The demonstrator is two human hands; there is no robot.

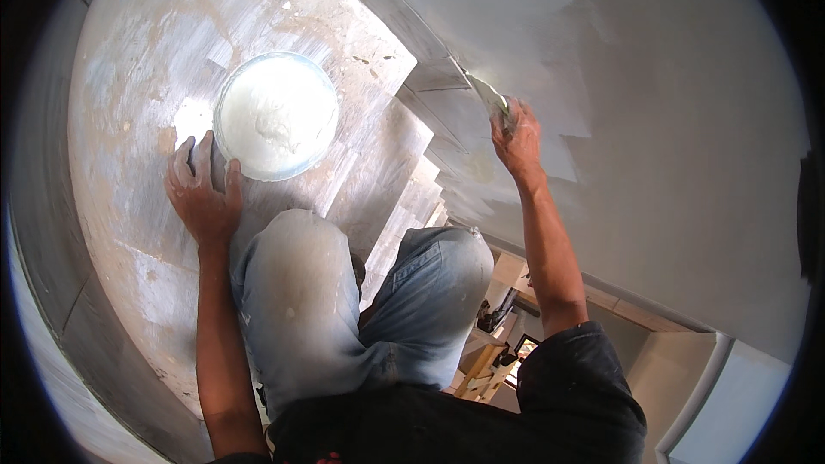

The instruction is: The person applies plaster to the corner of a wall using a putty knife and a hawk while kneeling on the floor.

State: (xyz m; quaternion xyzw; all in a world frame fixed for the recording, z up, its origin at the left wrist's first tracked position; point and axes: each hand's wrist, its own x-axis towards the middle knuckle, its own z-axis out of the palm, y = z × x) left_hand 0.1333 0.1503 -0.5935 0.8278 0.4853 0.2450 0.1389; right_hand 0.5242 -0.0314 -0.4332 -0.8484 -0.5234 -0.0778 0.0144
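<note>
Left hand [204, 198]: I am seeing fingers spreading wide, grasping nothing, its thumb sitting at the rim of a round, pale plastic bucket [333, 103] of thick white paste [275, 120], which is lying ahead-right on the dusty, grey wood-grain floor [146, 206]. Right hand [517, 139], farther off: gripping a thin, flat-bladed spreading tool [488, 94], its blade slanting forward-left at the matte grey wall [670, 137].

The right hand [519, 139] hides part of the scraper [488, 94]; the lower edge crops the shirt [404, 425].
</note>
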